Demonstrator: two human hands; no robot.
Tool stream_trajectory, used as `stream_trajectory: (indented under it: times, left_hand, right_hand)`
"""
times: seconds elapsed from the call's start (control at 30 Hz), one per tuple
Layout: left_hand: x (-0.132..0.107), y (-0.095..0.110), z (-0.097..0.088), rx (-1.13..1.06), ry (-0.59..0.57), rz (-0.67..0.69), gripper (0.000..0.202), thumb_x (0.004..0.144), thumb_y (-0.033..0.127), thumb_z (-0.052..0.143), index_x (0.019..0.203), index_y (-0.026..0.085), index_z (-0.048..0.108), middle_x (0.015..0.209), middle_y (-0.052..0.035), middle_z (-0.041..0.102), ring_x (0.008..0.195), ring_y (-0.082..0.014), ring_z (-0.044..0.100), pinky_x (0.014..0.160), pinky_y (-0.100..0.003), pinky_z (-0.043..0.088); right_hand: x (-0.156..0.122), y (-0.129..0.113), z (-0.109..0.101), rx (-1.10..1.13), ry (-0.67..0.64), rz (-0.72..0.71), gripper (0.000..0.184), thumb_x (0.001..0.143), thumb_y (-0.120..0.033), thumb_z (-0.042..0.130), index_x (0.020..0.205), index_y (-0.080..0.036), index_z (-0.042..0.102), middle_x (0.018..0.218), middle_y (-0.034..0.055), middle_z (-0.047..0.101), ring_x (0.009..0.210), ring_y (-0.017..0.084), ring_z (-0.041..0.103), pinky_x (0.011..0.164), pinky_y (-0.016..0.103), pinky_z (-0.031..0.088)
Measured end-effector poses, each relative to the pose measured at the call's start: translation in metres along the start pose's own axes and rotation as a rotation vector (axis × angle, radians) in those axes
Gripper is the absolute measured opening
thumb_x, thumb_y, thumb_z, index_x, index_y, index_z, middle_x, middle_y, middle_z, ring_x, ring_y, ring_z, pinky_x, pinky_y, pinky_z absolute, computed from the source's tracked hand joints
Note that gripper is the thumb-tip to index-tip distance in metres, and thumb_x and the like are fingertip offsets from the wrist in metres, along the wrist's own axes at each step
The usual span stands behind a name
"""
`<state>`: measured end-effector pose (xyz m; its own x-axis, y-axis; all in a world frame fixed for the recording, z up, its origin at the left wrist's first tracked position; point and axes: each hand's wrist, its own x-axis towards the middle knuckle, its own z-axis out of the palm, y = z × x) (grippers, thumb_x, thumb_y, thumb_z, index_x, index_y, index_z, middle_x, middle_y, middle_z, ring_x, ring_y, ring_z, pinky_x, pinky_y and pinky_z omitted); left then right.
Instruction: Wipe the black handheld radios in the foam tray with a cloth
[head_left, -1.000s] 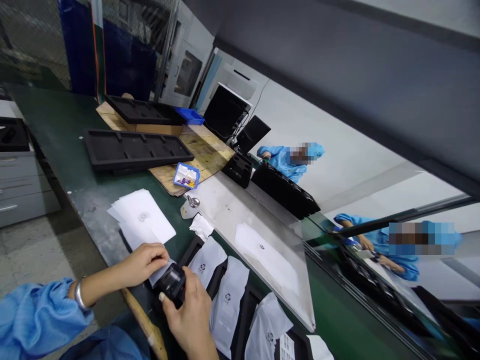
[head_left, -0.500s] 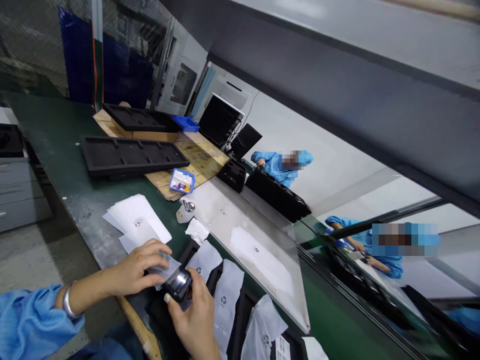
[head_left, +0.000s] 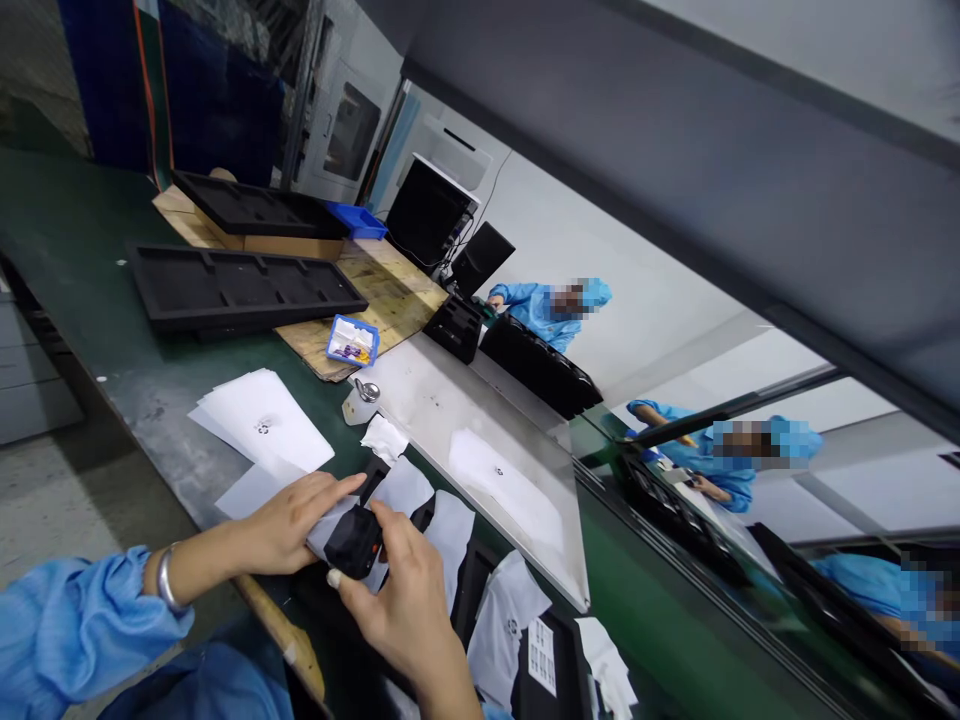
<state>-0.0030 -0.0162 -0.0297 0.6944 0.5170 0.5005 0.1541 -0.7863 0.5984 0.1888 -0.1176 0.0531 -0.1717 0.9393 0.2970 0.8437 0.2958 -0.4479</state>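
Black plastic sits between the right hand's fingertips (head_left: 384, 520): thumb and fingers are clamped on a small black device (head_left: 354, 543), held at the mouth of a white pouch (head_left: 321, 533). The right hand (head_left: 401, 595) comes in from below, wrist toward the camera. The left hand (head_left: 289, 520) lies over the pouch from the left, fingers stretched out and close together on top of it. Its thumb is hidden, so whether it pinches the pouch cannot be told. A silver bangle (head_left: 163, 585) circles the left wrist above a blue sleeve (head_left: 67, 630).

Device and pouch are at the near edge of the green bench (head_left: 82, 250), just above a black tray (head_left: 480, 590) whose slots hold more white pouches. Left of the hands lies a loose stack of flat pouches (head_left: 259, 425) and beyond them a bare metal plate (head_left: 457, 420) with one pouch on it. Farther back a small blue bin (head_left: 352, 341) rests on a wooden board (head_left: 394, 290), beside a long empty black tray (head_left: 232, 288). Along the bench's far side two people in blue coats work — one near a dark monitor (head_left: 427, 215).
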Motion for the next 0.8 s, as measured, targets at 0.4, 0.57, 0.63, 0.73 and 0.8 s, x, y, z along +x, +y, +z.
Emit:
stream_trajectory:
  times: [0.4,0.57,0.63,0.73,0.8]
  left_hand:
    - [-0.001,0.024,0.01,-0.287,0.26,-0.119,0.093,0.084,0.02,0.065,0.158,0.029,0.01,0.111,-0.0063,0.062,0.085,-0.0164,0.065,0.078,-0.029,0.055]
    - [-0.003,0.027,0.013,-0.332,0.283,-0.132,0.09,0.085,0.022,0.065,0.158,0.027,0.014,0.111,-0.0056,0.06,0.081,-0.0149,0.063,0.077,-0.03,0.054]
    - [-0.002,0.03,0.014,-0.378,0.268,-0.171,0.089,0.084,0.021,0.066,0.158,0.027,0.016,0.111,-0.0056,0.061,0.082,-0.015,0.064,0.077,-0.029,0.054]
    - [-0.001,0.035,0.013,-0.493,0.254,-0.28,0.088,0.083,0.025,0.07,0.157,0.024,0.022,0.11,-0.0056,0.064,0.087,-0.017,0.066,0.08,-0.029,0.055]
    - [-0.001,0.037,0.011,-0.574,0.24,-0.353,0.091,0.081,0.028,0.075,0.156,0.023,0.025,0.112,-0.0061,0.065,0.093,-0.0191,0.066,0.086,-0.03,0.055]
  right_hand:
    - [-0.006,-0.005,0.013,0.387,0.033,0.191,0.037,0.097,-0.038,0.055,0.129,-0.02,0.06,0.099,0.0042,0.067,0.08,0.015,0.064,0.079,0.03,0.054]
    - [-0.001,-0.012,0.012,0.436,0.019,0.205,0.028,0.095,-0.031,0.056,0.12,-0.022,0.065,0.096,0.0039,0.067,0.08,0.015,0.062,0.076,0.029,0.051]
    - [0.002,-0.012,0.012,0.436,0.034,0.22,0.025,0.094,-0.029,0.057,0.117,-0.022,0.066,0.095,0.0035,0.067,0.078,0.015,0.062,0.074,0.029,0.05]
    - [0.003,-0.01,0.013,0.455,0.049,0.219,0.025,0.092,-0.027,0.059,0.115,-0.024,0.066,0.092,0.0023,0.066,0.076,0.015,0.06,0.071,0.028,0.049]
    - [0.002,-0.009,0.013,0.483,0.068,0.198,0.026,0.092,-0.025,0.058,0.117,-0.025,0.065,0.09,0.0012,0.065,0.075,0.014,0.059,0.07,0.027,0.049]
